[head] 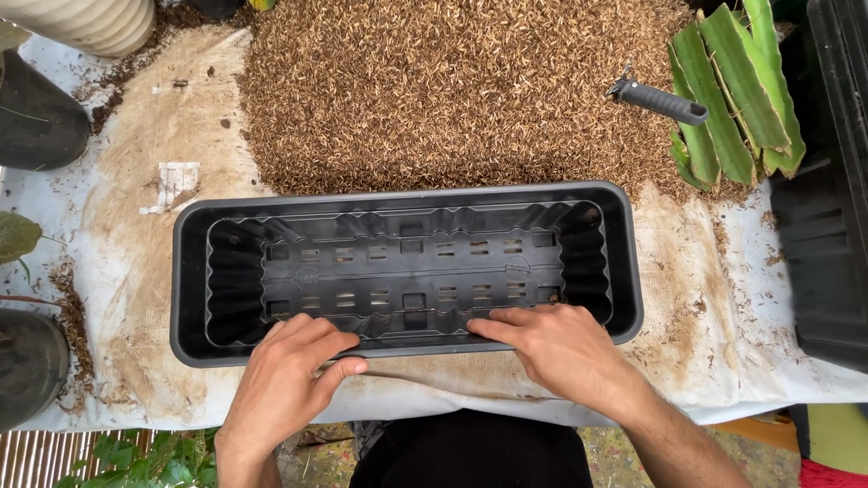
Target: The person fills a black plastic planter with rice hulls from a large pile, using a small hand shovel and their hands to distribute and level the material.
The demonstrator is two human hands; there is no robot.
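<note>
Fingers [312,336] of the left hand [285,384] are lying flat and close together over the near rim of a black planter [181,298], their tips reaching down inside toward its slotted insert [411,271]; they are not clamped on anything. The thumb is pointing right along the outside of the rim. The right hand [561,348] is resting likewise, its fingers [502,323] stretched out leftward and a little spread, pressing on the near edge of the insert, gripping nothing.

In the head view, the planter is sitting lengthwise at the middle of the surface [750,361], which is covered by a stained white cloth. It is holding only the insert, lying on its floor. Just behind it a wide heap of brown husks [434,90] is spreading across the cloth, touching the far rim. A tool with a dark handle [665,101] is lying on the heap's right edge, beside green cactus cuttings [737,90]. Dark pots [36,117] are standing at the left edge, and a black bin [827,226] is standing at the right.
</note>
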